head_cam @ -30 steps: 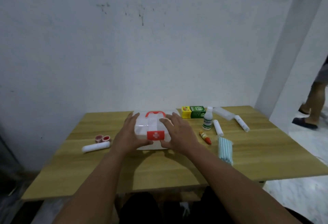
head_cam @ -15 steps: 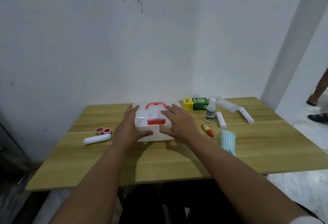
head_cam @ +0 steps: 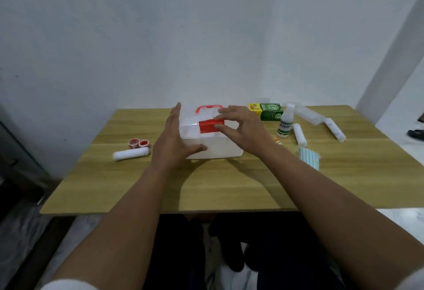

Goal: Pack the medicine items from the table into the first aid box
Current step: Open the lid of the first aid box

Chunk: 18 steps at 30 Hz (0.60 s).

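So on the far left of the light wooden table (head_cam: 229, 188) I've got two small red-capped round pots (head_cam: 139, 143) and, just in front of them, a white rolled bandage (head_cam: 131, 153) lying flat. My left hand (head_cam: 174, 139) is open, flat against the left side of the translucent white plastic first aid box with the red handle (head_cam: 215, 145), thumb on its front. The box sits mid-table, lid down. My right hand (head_cam: 244, 129) is pinching the red front latch (head_cam: 210, 125) between thumb and fingers. Right of that: a green and yellow carton (head_cam: 267, 111), a small white bottle (head_cam: 285, 123), two more white rolls (head_cam: 300, 134), a clear packet (head_cam: 308, 115), and a light blue mask pack (head_cam: 309, 157).
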### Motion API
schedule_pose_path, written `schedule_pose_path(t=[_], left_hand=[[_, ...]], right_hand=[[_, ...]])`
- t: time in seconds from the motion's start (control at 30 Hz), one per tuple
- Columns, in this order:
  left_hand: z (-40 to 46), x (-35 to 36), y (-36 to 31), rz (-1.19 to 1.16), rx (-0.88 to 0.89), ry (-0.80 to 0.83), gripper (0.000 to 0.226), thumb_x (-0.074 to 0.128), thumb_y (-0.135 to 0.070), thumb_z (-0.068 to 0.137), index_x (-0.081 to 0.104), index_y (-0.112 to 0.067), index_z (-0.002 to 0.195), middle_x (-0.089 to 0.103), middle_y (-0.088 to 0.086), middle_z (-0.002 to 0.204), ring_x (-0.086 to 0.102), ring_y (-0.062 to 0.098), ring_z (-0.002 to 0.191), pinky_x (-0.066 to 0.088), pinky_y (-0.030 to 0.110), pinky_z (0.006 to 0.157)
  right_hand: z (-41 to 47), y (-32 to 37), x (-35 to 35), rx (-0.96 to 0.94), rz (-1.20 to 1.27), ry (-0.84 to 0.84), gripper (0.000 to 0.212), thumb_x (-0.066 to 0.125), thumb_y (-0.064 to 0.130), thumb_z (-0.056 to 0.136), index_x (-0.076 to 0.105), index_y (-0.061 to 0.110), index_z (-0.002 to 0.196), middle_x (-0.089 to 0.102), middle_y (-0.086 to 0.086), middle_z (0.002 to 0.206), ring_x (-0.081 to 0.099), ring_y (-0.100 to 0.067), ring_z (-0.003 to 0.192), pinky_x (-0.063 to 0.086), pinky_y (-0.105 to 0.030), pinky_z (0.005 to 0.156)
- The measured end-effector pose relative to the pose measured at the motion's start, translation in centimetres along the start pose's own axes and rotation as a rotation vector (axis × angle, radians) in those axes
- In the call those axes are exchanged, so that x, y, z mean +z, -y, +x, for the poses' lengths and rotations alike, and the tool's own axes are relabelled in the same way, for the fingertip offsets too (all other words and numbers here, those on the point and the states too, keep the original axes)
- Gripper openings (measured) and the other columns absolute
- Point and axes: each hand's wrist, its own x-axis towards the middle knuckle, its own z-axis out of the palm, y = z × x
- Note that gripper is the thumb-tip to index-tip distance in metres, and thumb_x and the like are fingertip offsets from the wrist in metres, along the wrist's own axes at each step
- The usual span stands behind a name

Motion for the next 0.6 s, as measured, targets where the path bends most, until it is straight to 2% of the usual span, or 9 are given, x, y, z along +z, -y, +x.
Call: schedule_pose_path(t=[0.07, 0.13, 0.2, 0.27, 0.33, 0.43, 0.5, 0.53, 0.6], left_hand=[[-0.3, 0.2, 0.5, -0.056, -0.045, -0.017, 0.151, 0.1, -0.049, 0.058, -0.005, -0.04, 0.165, 0.027, -0.006, 0.17, 0.042, 0.023, 0.146, 0.05, 0.044, 0.1], [-0.8, 0.1, 0.7, -0.125, -0.102, -0.017, 0.152, 0.1, -0.048, 0.057, -0.006, -0.042, 0.165, 0.037, -0.004, 0.166, 0.048, 0.026, 0.142, 0.049, 0.044, 0.1], [-1.0, 0.2, 1.0, -0.179, -0.098, 0.012, 0.139, 0.098, -0.053, 0.056, 0.01, -0.043, 0.162, 0.051, -0.011, 0.153, 0.054, 0.024, 0.135, 0.052, 0.043, 0.099], [-1.1, 0.3, 1.0, -0.211, -0.048, 0.036, 0.115, 0.095, -0.06, 0.054, 0.032, -0.047, 0.15, 0.055, -0.023, 0.139, 0.056, 0.014, 0.129, 0.053, 0.042, 0.096], [-0.8, 0.4, 1.1, -0.253, -0.042, 0.037, 0.11, 0.092, -0.067, 0.053, 0.04, -0.047, 0.147, 0.054, -0.026, 0.139, 0.053, 0.008, 0.129, 0.052, 0.041, 0.101], [-0.1, 0.1, 1.4, -0.268, -0.057, 0.042, 0.11, 0.091, -0.068, 0.056, 0.041, -0.045, 0.151, 0.051, -0.03, 0.136, 0.05, 0.006, 0.129, 0.049, 0.038, 0.104], [0.0, -0.1, 1.3, -0.243, -0.054, 0.049, 0.109, 0.093, -0.064, 0.058, 0.041, -0.043, 0.152, 0.052, -0.028, 0.134, 0.05, 0.006, 0.127, 0.049, 0.035, 0.101], [-0.1, -0.1, 1.1, -0.232, -0.044, 0.045, 0.106, 0.093, -0.061, 0.06, 0.042, -0.043, 0.151, 0.052, -0.028, 0.133, 0.05, 0.005, 0.125, 0.05, 0.033, 0.098], [-0.5, 0.2, 0.8, -0.216, -0.029, 0.018, 0.102, 0.094, -0.056, 0.062, 0.041, -0.045, 0.149, 0.053, -0.029, 0.129, 0.05, 0.003, 0.121, 0.049, 0.029, 0.093]], right_hand=[[1.1, 0.4, -0.6, 0.03, 0.04, 0.001, 0.026, 0.08, 0.03, 0.087, 0.08, 0.02, 0.111, 0.077, 0.0, 0.119, 0.067, -0.016, 0.116, 0.05, -0.041, 0.105], [2.7, 0.8, -1.8, 0.093, 0.073, 0.015, 0.025, 0.079, 0.035, 0.088, 0.081, 0.022, 0.109, 0.079, 0.005, 0.111, 0.07, -0.011, 0.108, 0.053, -0.038, 0.1], [4.8, 1.3, -3.1, 0.139, 0.103, 0.059, 0.022, 0.078, 0.036, 0.088, 0.082, 0.023, 0.105, 0.079, 0.011, 0.097, 0.071, -0.003, 0.096, 0.054, -0.029, 0.091], [7.2, 1.7, -4.4, 0.183, 0.176, 0.122, 0.016, 0.079, 0.031, 0.088, 0.083, 0.02, 0.098, 0.078, 0.007, 0.081, 0.066, 0.0, 0.076, 0.05, -0.023, 0.076], [9.7, 1.7, -5.4, 0.224, 0.197, 0.167, 0.015, 0.08, 0.027, 0.088, 0.083, 0.014, 0.096, 0.077, -0.006, 0.08, 0.06, -0.003, 0.066, 0.045, -0.023, 0.069], [12.8, 1.0, -6.6, 0.358, 0.21, 0.238, 0.021, 0.08, 0.032, 0.089, 0.081, 0.014, 0.1, 0.076, -0.006, 0.083, 0.069, -0.004, 0.067, 0.047, -0.027, 0.068], [14.3, 0.0, -6.4, 0.45, 0.235, 0.185, 0.031, 0.08, 0.043, 0.085, 0.08, 0.014, 0.097, 0.078, -0.004, 0.09, 0.077, -0.013, 0.083, 0.05, -0.033, 0.072], [14.8, -0.7, -6.1, 0.483, 0.228, 0.109, 0.042, 0.081, 0.051, 0.082, 0.079, 0.01, 0.09, 0.078, -0.006, 0.088, 0.078, -0.018, 0.083, 0.048, -0.031, 0.069], [15.2, -2.1, -5.1, 0.536, 0.179, -0.065, 0.072, 0.075, 0.075, 0.072, 0.068, 0.004, 0.07, 0.073, -0.017, 0.081, 0.073, -0.026, 0.071, 0.045, -0.03, 0.063]])
